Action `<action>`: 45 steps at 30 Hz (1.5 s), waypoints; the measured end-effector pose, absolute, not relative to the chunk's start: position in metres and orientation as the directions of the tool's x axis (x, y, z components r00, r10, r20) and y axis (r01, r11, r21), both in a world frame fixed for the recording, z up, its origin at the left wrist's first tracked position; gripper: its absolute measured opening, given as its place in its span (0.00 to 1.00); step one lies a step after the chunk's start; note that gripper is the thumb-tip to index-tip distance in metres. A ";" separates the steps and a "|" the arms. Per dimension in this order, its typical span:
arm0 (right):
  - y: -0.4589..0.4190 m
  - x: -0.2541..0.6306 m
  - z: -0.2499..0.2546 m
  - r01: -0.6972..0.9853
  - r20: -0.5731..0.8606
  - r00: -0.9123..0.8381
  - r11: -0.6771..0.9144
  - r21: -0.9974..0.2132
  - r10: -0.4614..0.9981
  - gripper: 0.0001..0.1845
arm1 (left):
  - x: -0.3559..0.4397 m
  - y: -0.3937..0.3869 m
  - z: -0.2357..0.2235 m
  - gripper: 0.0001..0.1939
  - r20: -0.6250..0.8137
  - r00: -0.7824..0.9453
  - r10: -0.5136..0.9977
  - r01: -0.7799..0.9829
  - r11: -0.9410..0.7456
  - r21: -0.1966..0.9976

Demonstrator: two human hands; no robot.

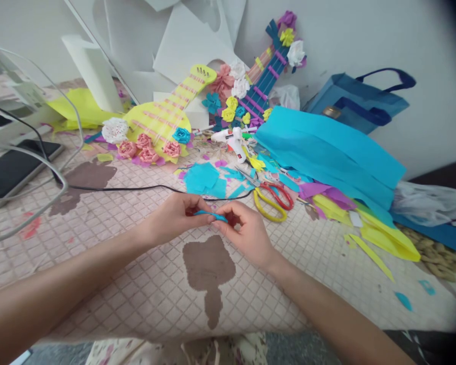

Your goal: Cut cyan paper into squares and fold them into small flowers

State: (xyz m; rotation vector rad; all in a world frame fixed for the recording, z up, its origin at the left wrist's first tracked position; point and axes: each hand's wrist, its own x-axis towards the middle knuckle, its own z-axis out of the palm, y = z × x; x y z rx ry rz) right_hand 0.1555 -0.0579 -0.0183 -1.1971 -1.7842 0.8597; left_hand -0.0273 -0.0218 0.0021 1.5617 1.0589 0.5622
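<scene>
My left hand [175, 215] and my right hand [245, 230] meet above the patterned tablecloth [137, 284], both pinching a thin twisted strip of blue crepe paper [212, 216] held between them. Fingers of both hands are closed on the strip. Just beyond the hands lie cut blue paper squares [203, 178] and a black cable [137, 188].
Red and yellow scissors [273, 198] lie right of the hands. A white glue gun [233, 139], a yellow paper guitar [163, 121] with flowers, a blue guitar [264, 76], folded blue crepe paper [327, 152], yellow paper [383, 235], a blue bag [359, 101] and a dark tablet [15, 167] surround them.
</scene>
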 end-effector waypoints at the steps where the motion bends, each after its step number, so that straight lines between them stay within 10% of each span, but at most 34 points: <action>1: -0.058 0.156 -0.018 0.392 0.252 -0.228 0.326 -0.861 0.940 0.04 | -0.028 -0.022 0.002 0.15 -0.181 0.485 0.856 0.330 0.013 0.944; 36: -0.051 0.164 -0.013 0.199 -0.057 -0.282 0.001 -0.980 0.958 0.14 | -0.032 -0.023 -0.001 0.10 -0.290 0.525 0.800 0.205 0.211 0.956; 45: -0.051 0.165 -0.015 0.243 -0.041 -0.234 0.017 -0.970 0.971 0.13 | -0.035 -0.017 0.003 0.22 -0.335 0.502 0.798 0.224 0.254 0.941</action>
